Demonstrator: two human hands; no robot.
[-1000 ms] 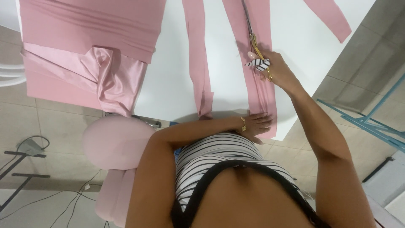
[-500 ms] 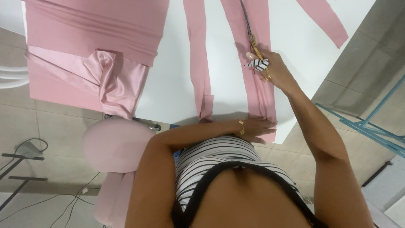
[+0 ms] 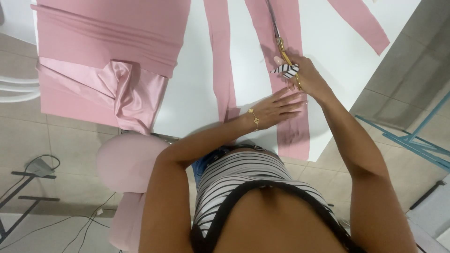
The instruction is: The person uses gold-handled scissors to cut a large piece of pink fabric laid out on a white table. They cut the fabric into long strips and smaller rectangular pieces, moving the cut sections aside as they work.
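While left hand (image 3: 276,108) lies flat on pink strip (image 3: 291,117), right-hand fingers (image 3: 300,70) grip scissors (image 3: 281,42) over white table (image 3: 328,51).

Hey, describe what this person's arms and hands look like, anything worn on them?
Both arms are bare, with no sleeves showing. The left hand has a thin gold chain bracelet with a small charm at the wrist. The right hand shows long, pale pink nails; no watch or bracelet is visible on that wrist. Rings are too small to tell.
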